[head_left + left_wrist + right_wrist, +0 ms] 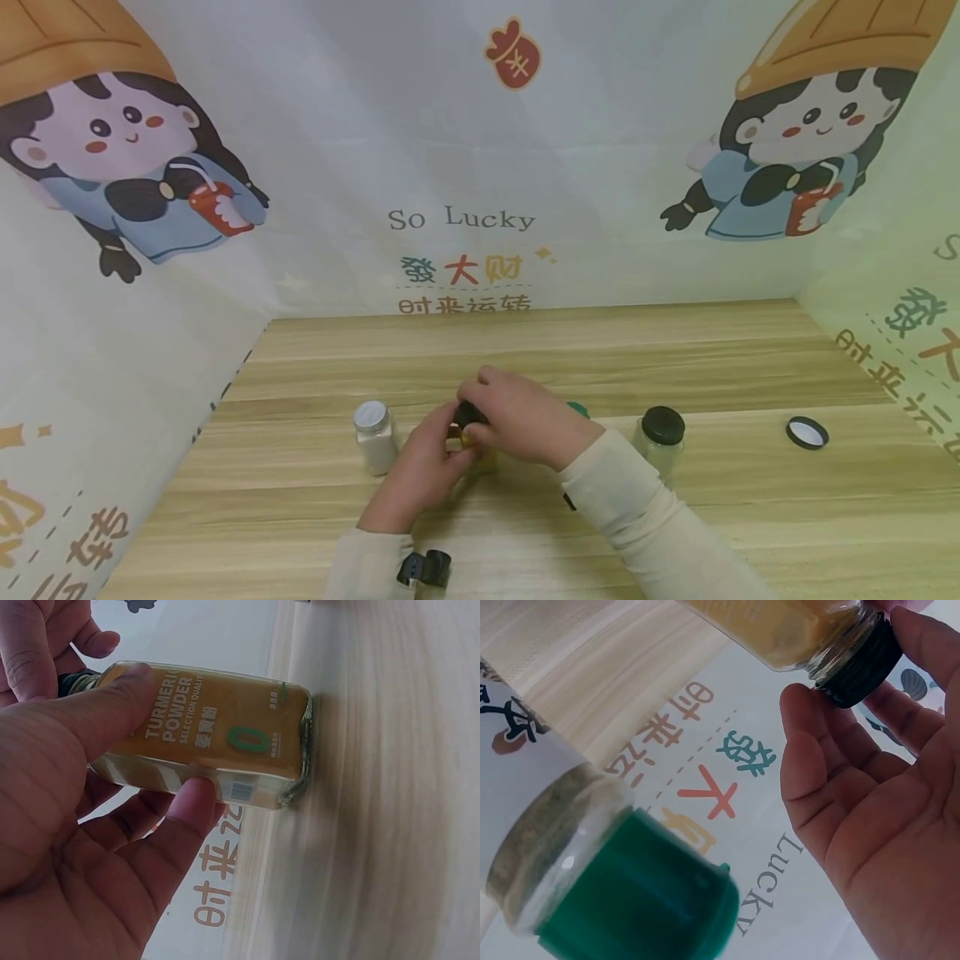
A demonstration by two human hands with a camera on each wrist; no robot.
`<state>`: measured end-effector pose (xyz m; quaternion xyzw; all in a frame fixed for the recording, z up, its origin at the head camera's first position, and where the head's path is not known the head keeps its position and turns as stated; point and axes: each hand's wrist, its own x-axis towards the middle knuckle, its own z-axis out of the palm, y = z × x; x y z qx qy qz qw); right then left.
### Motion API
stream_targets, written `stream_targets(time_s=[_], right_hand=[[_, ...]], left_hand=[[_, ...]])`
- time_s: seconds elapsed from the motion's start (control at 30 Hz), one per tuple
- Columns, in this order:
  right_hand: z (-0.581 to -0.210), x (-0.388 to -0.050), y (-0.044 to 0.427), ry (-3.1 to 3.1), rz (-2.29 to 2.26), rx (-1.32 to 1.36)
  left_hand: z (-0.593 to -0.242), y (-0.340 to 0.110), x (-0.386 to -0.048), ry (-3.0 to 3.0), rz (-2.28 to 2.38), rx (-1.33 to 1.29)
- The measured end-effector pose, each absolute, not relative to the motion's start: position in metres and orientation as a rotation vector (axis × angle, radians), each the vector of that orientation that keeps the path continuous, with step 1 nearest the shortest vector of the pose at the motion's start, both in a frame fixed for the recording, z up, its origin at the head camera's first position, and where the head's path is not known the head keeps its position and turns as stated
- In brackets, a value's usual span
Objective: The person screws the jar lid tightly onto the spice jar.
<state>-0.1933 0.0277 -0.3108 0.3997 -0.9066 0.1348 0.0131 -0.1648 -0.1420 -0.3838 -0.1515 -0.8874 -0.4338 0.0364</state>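
A square glass jar of turmeric powder [217,724] is gripped by my left hand [427,467], thumb on one face and fingers around the other side. In the left wrist view its base is close to the wooden table. My right hand [517,417] pinches the jar's black cap [859,667] between thumb and fingers. The cap sits on the jar's neck; whether it is loose or tight I cannot tell. In the head view both hands cover most of the jar.
A white jar with a silvery lid [372,417] stands left of my hands. A green-capped jar [645,892] is partly behind my right hand. Farther right stand a black-lidded glass jar [663,427] and a loose black lid [807,432]. Printed cloth walls [600,275] enclose the table [675,358].
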Motion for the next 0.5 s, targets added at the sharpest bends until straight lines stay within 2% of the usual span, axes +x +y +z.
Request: stream_targets(time_s=[0.5], right_hand=[[-0.3093, -0.1896, 0.0267, -2.746, 0.404, 1.321]], left_hand=[[-0.3834, -0.1426, -0.1633, -2.703, -1.338, -0.491]])
